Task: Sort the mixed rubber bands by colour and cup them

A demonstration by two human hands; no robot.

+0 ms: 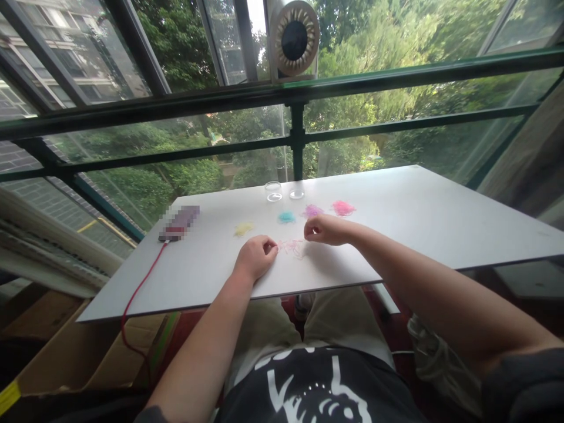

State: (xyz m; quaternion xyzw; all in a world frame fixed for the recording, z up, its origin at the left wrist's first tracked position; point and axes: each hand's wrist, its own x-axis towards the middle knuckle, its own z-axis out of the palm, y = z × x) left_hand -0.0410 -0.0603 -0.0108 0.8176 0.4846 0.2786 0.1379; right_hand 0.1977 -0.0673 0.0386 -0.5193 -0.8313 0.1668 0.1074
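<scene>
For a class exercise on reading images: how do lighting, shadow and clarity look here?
Head view: daylight from the windows brightens the white table; head view: a diffuse shadow spreads below the right grip; head view: the device at left is pixelated, hiding its detail; head view: the pale pink strands blur together, too indistinct to count.

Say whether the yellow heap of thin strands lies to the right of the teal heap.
No, the yellow heap of thin strands lies to the left of the teal heap.
</scene>
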